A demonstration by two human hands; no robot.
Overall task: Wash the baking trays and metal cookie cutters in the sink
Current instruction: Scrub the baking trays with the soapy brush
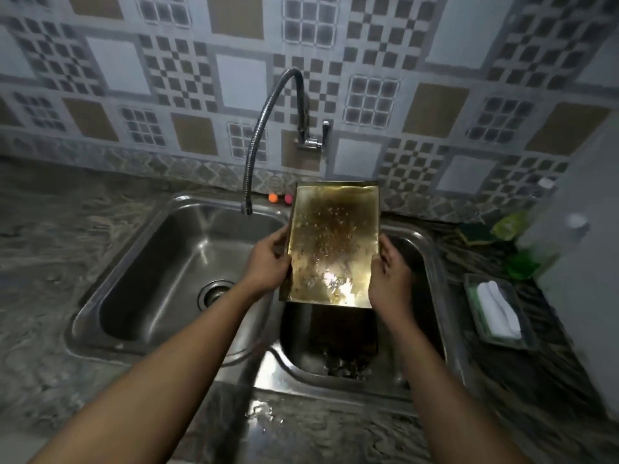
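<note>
On my far left the mottled desk [50, 262] runs along the patterned tile wall. Set into it, the left basin [160, 256] of the steel sink shows its round drain [214, 293] near its right end. A flexible metal faucet [268, 128] arcs from the wall, and its nozzle hangs over the far right corner of that basin. Two small round things, one orange [273, 197] and one pink [288, 198], sit at the foot of the wall just right of the nozzle.

My left hand [268, 262] grips the left long edge of the baking tray [331, 246], fingers curled round the rim. The tray is lifted clear and tilted, far end higher, its stained, wet inner face toward me. It hangs above the right basin [435, 262], with its left edge over the divider. My right hand [390, 276] clasps the right long edge, thumb on the inner face.

Below it, a second tray [335, 329] lies dark in the right basin. Small metal pieces [345, 365] glint at its near end, too blurred to identify.

Further right on the desk lie a green-topped sponge [474, 232], a green bottle [522, 262] and a dish [471, 296] holding something white [495, 309].
</note>
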